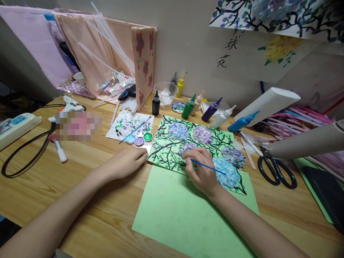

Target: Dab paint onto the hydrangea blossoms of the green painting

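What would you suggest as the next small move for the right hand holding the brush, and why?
Probably a short stroke on the branches just under the hand. The right hand grips the brush low over the painting, with the bristle end out of sight beneath it near the leafy lower edge. The left hand rests on the painting's corner, apparently steadying it.

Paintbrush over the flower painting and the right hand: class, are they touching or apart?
Touching. The head view shows the right hand pinching the paintbrush between its fingers, above the flower painting.
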Motion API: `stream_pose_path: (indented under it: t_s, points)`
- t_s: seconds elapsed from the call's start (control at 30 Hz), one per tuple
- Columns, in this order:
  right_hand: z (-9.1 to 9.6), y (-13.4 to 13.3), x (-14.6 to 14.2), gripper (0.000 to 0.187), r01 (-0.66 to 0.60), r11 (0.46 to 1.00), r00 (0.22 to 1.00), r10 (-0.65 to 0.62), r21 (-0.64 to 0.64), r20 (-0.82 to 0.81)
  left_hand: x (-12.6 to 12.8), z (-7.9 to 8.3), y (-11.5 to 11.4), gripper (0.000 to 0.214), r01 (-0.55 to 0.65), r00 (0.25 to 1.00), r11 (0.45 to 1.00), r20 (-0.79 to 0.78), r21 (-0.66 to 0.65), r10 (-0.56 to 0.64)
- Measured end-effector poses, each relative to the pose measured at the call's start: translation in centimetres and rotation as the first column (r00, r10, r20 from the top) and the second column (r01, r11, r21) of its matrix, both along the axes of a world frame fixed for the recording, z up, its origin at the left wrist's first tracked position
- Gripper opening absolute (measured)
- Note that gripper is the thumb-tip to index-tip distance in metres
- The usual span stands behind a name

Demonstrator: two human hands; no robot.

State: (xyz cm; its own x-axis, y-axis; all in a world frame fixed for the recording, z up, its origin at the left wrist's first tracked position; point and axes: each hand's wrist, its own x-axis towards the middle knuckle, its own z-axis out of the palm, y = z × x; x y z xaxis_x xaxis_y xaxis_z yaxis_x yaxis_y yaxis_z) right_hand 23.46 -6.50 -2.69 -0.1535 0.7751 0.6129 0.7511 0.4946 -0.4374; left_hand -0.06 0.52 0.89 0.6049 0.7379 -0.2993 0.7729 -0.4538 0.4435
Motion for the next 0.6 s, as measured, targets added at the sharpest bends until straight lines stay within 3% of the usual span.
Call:
stream_pose_path:
  t_s: [0.6]
  points:
    - [-0.03,-0.1,0.02,0.014,-0.036,0.999,0.999,0.036,-0.02,-0.025,-0.1,-0.38,0.13,0.033,-0.014,1.0,1.0,0.018,0.0,0.014]
